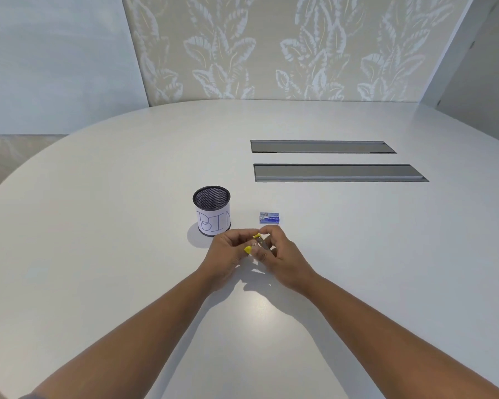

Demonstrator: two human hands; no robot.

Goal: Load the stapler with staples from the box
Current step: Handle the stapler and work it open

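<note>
both hands meet above the middle of the white tabletop [98, 226], nearer the person's edge than the far curved edge. the left hand [228, 254] has its fingers curled around the yellow end of a small stapler [257, 244], thumb on top. the right hand [280, 257] pinches the stapler's other side, fingers bent round it. the stapler is mostly hidden: two yellow plastic parts and a grey metal strip between them show. its long axis runs on a diagonal, from the near-left yellow end up to the far-right yellow tip, which points toward the staple box. whether it is hinged open i cannot tell.

the staple box [269, 218] lies flat on the tabletop just beyond the right hand, apart from it. it is a small blue cardboard rectangle with pale print, its long side running left to right; one end looks lighter, detail too small to read.

to the left of the box, just beyond the left hand, stands an upright cylindrical cup [211, 210] of black wire mesh, wrapped in a white paper label hand-lettered "bin".

further toward the far right edge, two long grey metal cable hatches [329, 159] sit flush in the smooth, matte tabletop, parallel to each other.
</note>
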